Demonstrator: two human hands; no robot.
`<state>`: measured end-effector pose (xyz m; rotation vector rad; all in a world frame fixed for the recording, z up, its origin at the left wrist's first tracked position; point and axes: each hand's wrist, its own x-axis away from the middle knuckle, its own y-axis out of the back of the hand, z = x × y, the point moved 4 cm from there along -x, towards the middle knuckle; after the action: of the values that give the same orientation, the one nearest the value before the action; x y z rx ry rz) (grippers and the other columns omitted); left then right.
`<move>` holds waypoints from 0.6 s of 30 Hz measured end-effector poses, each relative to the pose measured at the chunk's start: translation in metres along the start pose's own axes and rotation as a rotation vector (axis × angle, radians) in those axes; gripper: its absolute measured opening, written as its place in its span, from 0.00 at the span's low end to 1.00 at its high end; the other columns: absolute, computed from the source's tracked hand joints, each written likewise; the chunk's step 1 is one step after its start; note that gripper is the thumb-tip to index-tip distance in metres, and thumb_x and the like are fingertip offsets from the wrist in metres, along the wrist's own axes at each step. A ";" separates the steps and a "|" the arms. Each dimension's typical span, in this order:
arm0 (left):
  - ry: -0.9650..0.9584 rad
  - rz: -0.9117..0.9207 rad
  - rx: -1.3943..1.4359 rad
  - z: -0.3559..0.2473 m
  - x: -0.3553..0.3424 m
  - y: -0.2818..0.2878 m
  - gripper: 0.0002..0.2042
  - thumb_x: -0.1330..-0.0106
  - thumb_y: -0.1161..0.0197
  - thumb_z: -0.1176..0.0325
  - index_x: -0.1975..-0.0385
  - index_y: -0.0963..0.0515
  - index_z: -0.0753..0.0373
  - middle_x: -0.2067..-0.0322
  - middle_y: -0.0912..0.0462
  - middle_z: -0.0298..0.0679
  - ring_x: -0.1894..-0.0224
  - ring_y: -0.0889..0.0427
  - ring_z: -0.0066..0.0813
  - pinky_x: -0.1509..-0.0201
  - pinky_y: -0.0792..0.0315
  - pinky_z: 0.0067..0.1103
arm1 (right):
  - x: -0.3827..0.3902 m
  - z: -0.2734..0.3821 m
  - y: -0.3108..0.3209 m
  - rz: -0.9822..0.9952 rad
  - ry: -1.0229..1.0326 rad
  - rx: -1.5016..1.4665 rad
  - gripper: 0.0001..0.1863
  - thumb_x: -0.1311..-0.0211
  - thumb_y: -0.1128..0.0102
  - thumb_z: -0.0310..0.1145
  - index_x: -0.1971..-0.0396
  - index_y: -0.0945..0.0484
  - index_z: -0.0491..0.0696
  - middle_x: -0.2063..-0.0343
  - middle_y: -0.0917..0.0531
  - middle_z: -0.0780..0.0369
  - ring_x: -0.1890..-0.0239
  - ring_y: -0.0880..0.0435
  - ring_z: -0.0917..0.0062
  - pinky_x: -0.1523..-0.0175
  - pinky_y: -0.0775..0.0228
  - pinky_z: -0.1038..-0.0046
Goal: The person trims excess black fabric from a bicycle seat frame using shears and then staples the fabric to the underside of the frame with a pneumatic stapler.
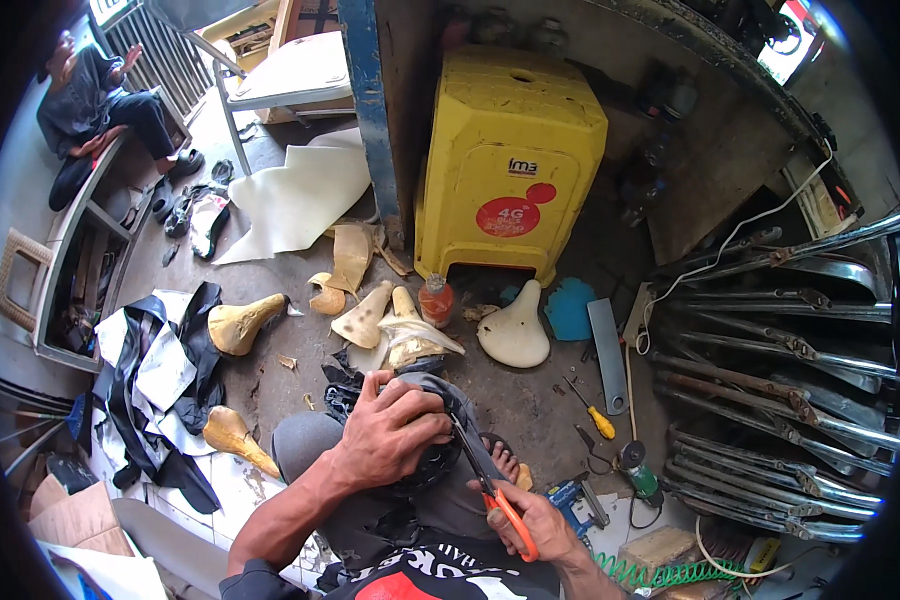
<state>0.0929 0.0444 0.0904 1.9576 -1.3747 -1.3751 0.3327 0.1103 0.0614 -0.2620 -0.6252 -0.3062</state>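
My left hand [395, 430] is closed over a dark, crumpled black cover [342, 392] above my lap. Its fingers hide much of the piece, and what lies under it cannot be made out. In my right hand [545, 520] is a pair of scissors [513, 522] with orange handles. The blades point up and left, and their tips lie beside the fingers of my left hand, against the black material. Just beyond are several saddle-shaped foam pads, among them a cream one [515, 328] and a spotted one [362, 316].
A yellow plastic stool [515, 150] stands ahead, with a bottle of orange-red liquid [436, 300] before it. Metal frames [790, 400] stack at right, near a screwdriver [600, 420] and a green power tool [638, 470]. Black-and-white scraps [165, 370] lie left. Another person [90, 110] sits far left.
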 end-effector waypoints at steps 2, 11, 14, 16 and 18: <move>-0.015 0.006 -0.009 -0.001 0.001 -0.002 0.13 0.51 0.27 0.70 0.64 0.17 0.54 0.59 0.18 0.28 0.60 0.21 0.29 0.47 0.36 0.35 | 0.003 0.005 0.006 -0.035 -0.045 0.109 0.32 0.24 0.38 0.48 0.28 0.30 0.48 0.82 0.26 0.72 0.82 0.26 0.89 0.75 0.32 0.82; -0.063 0.069 -0.005 0.003 0.003 -0.005 0.16 0.49 0.32 0.70 0.58 0.18 0.54 0.61 0.16 0.27 0.60 0.22 0.27 0.51 0.34 0.31 | -0.017 0.008 0.014 -0.080 0.199 0.217 0.29 0.31 0.30 0.37 0.32 0.25 0.49 0.74 0.23 0.67 0.73 0.24 0.85 0.65 0.31 0.78; -0.075 0.088 0.035 0.003 0.004 -0.008 0.16 0.50 0.32 0.71 0.58 0.18 0.54 0.63 0.17 0.27 0.62 0.23 0.27 0.52 0.33 0.29 | -0.022 0.005 0.016 -0.093 0.267 0.226 0.26 0.32 0.29 0.36 0.36 0.23 0.47 0.71 0.20 0.64 0.69 0.20 0.83 0.61 0.27 0.76; -0.072 0.103 0.024 0.002 0.003 -0.008 0.16 0.51 0.32 0.71 0.59 0.18 0.54 0.64 0.17 0.27 0.63 0.23 0.28 0.53 0.33 0.28 | -0.021 0.008 0.017 -0.120 0.367 0.307 0.24 0.32 0.29 0.36 0.39 0.21 0.46 0.69 0.18 0.62 0.68 0.18 0.82 0.59 0.25 0.75; -0.054 0.087 0.037 0.003 0.005 -0.009 0.16 0.51 0.32 0.71 0.59 0.18 0.54 0.64 0.18 0.27 0.63 0.23 0.28 0.53 0.33 0.28 | -0.021 0.008 0.018 -0.138 0.228 0.424 0.20 0.33 0.28 0.36 0.46 0.19 0.43 0.65 0.15 0.59 0.64 0.14 0.81 0.57 0.22 0.76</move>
<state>0.0947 0.0449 0.0797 1.8736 -1.5016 -1.3810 0.3190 0.1338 0.0524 0.2222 -0.4688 -0.3230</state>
